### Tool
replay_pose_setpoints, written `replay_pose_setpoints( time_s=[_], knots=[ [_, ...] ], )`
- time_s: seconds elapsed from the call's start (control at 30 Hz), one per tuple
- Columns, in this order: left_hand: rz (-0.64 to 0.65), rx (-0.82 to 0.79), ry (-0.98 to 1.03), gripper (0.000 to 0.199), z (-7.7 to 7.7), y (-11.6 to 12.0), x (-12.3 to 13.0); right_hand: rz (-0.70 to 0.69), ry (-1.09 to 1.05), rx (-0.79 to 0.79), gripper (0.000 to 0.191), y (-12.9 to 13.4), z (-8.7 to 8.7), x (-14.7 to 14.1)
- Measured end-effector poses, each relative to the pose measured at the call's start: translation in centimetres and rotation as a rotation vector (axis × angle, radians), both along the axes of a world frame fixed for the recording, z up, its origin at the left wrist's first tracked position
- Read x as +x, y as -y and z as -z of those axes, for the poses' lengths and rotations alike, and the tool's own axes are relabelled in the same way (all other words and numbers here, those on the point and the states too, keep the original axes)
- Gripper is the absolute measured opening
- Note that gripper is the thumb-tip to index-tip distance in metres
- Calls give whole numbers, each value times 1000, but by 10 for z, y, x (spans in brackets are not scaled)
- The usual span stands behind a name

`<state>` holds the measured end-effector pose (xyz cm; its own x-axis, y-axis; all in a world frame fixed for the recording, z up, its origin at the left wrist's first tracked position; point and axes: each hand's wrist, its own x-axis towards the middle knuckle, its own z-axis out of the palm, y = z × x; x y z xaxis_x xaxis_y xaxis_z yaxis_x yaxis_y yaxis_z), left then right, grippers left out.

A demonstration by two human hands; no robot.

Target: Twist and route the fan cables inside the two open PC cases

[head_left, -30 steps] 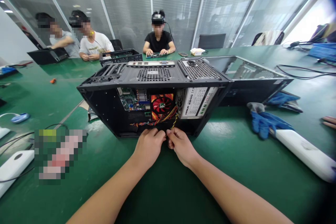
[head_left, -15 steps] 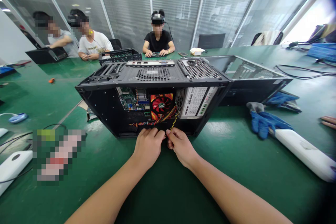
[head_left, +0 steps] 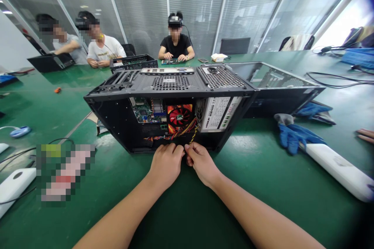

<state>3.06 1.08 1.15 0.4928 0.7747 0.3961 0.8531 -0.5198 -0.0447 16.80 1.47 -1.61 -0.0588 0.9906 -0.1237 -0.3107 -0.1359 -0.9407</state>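
Observation:
An open black computer case (head_left: 172,94) lies on the green table, its inside facing me. Within it are a circuit board (head_left: 143,113), a red fan (head_left: 179,118) and a power supply (head_left: 219,114) with a white label. A twisted yellow-and-black cable (head_left: 194,134) runs from the bundle beside the fan down to my right hand (head_left: 203,163), whose thumb and fingers are pinched on it. Fingers curled, my left hand (head_left: 166,163) meets the right at the case's near edge; whatever lies between its fingertips is too small to make out.
Blue gloves (head_left: 295,136) and a white power strip (head_left: 339,167) lie to the right. A second case (head_left: 283,99) stands behind them. Cables and another white strip (head_left: 17,183) are at left. Across the table (head_left: 73,101) sit several people; another person's fingers (head_left: 365,134) show at far right.
My hands have barely moved and keep the same pinched hold. Across the table, the hands of the person in black have shifted over a small board.

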Motion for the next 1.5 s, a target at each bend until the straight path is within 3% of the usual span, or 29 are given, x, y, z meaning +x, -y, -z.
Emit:
replay_pose_setpoints(
  time_s=[0.87, 1.5],
  knots=[
    [-1, -97, 32, 17, -2, 1, 1, -12, 15, -3, 41, 0, -1, 0],
    [14, -84, 57, 17, -1, 2, 0, -30, 2, -26, 40, 0, -2, 1]
  ],
)
